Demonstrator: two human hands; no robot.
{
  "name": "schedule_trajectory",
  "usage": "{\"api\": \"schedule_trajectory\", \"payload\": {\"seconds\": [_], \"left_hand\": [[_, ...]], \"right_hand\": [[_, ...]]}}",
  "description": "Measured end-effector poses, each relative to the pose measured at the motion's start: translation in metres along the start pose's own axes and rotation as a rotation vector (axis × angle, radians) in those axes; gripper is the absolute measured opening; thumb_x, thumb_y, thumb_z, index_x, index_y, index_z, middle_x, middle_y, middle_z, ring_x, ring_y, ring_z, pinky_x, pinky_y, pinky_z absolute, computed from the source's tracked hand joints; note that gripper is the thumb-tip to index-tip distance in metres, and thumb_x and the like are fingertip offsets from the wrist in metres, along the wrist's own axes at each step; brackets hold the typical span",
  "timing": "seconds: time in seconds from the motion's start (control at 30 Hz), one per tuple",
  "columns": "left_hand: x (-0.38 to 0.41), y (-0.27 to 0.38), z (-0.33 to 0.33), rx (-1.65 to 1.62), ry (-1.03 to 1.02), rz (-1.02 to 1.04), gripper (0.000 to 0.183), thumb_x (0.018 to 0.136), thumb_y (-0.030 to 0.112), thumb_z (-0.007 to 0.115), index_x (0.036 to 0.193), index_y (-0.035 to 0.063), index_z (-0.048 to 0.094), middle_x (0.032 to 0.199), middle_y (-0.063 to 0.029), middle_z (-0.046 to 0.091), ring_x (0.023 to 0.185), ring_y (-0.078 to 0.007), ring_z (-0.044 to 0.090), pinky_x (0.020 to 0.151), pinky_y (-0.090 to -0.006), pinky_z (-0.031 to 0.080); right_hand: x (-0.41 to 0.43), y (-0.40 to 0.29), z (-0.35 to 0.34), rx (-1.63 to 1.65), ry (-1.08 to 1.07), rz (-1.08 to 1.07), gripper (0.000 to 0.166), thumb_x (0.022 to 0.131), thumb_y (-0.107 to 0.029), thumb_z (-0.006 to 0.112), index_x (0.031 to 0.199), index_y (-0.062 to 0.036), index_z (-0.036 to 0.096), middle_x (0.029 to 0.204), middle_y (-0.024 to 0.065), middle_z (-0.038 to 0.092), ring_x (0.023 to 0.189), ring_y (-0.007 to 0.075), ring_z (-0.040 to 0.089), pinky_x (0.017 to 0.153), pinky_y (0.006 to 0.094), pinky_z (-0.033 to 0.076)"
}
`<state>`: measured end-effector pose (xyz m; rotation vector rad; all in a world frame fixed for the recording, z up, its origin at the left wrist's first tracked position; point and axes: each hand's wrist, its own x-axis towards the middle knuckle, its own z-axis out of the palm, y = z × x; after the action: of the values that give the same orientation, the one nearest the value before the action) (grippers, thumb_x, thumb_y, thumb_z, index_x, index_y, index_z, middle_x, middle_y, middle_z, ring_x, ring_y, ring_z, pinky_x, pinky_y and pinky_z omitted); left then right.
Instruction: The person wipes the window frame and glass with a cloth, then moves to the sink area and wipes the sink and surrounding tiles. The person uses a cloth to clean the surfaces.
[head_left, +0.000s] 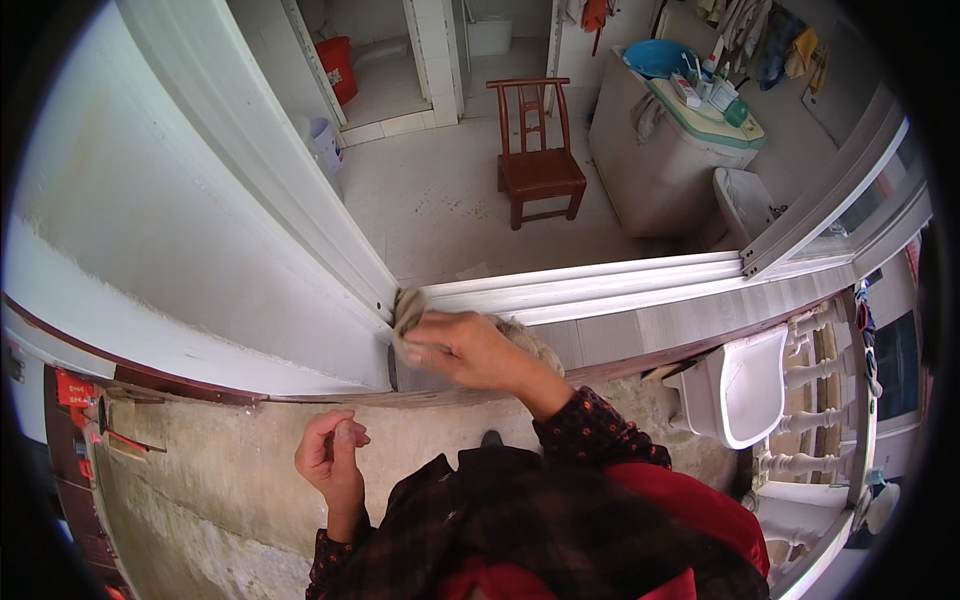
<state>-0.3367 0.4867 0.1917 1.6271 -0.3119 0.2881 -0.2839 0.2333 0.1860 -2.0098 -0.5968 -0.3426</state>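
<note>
My right hand (476, 349) grips a grey-beige cloth (409, 315) and presses it into the left corner of a white sliding-window frame, where the upright jamb (330, 247) meets the grooved bottom track (600, 285). The hand is slightly blurred. Behind my right wrist, a second crumpled, brownish cloth (529, 341) lies on the grey tiled sill (600, 334), partly hidden by the hand. My left hand (334, 457) is held in the air below the wall, its fingers loosely curled, with nothing visible in it.
Through the opening stand a red-brown wooden chair (541, 176) and a washing machine (652, 165) bearing a blue basin (658, 58) and toiletries. A sliding sash (832, 195) sits at the right. Outside, a white plastic tub (754, 390) stands beside a balustrade (814, 420).
</note>
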Motion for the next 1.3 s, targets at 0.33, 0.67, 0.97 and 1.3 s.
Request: {"api": "schedule_trajectory", "payload": {"seconds": [0.33, 0.67, 0.97, 1.3], "left_hand": [[0.016, -0.019, 0.001, 0.068, 0.069, 0.082, 0.013, 0.099, 0.007, 0.053, 0.105, 0.0007, 0.062, 0.068, -0.0017, 0.056, 0.059, -0.0078, 0.048, 0.061, -0.0226, 0.039], [0.006, -0.032, 0.078, 0.193, -0.456, 0.177, 0.017, 0.097, 0.007, 0.059, 0.109, -0.0034, 0.065, 0.085, -0.0095, 0.066, 0.072, -0.015, 0.062, 0.065, -0.0268, 0.051], [-0.005, 0.007, 0.18, 0.325, -0.384, 0.205, 0.02, 0.096, 0.014, 0.064, 0.101, -0.0052, 0.068, 0.08, -0.0108, 0.067, 0.068, -0.0167, 0.061, 0.062, -0.03, 0.051], [-0.064, 0.033, 0.316, 0.351, -0.436, 0.204, 0.018, 0.096, 0.013, 0.065, 0.104, -0.0023, 0.069, 0.078, -0.0067, 0.066, 0.065, -0.0135, 0.06, 0.06, -0.0277, 0.051]], "right_hand": [[-0.129, -0.009, -0.153, -0.751, 0.783, 0.484, 0.022, 0.089, -0.015, 0.067, 0.108, -0.0046, 0.069, 0.097, 0.0142, 0.066, 0.084, 0.0344, 0.065, 0.073, 0.0424, 0.052], [-0.168, 0.004, -0.098, -0.951, 0.536, 0.438, 0.024, 0.079, -0.014, 0.062, 0.102, -0.0172, 0.07, 0.102, 0.0052, 0.061, 0.09, 0.0265, 0.058, 0.077, 0.0389, 0.051], [-0.322, 0.028, -0.29, -1.191, 0.763, 0.696, 0.027, 0.078, -0.013, 0.072, 0.104, -0.0188, 0.07, 0.099, 0.0036, 0.063, 0.088, 0.029, 0.06, 0.075, 0.0411, 0.052], [-0.477, 0.085, -0.507, -1.304, 0.908, 0.885, 0.019, 0.085, -0.016, 0.065, 0.103, -0.0192, 0.07, 0.099, 0.0049, 0.064, 0.093, 0.0321, 0.061, 0.077, 0.0429, 0.053]]}}
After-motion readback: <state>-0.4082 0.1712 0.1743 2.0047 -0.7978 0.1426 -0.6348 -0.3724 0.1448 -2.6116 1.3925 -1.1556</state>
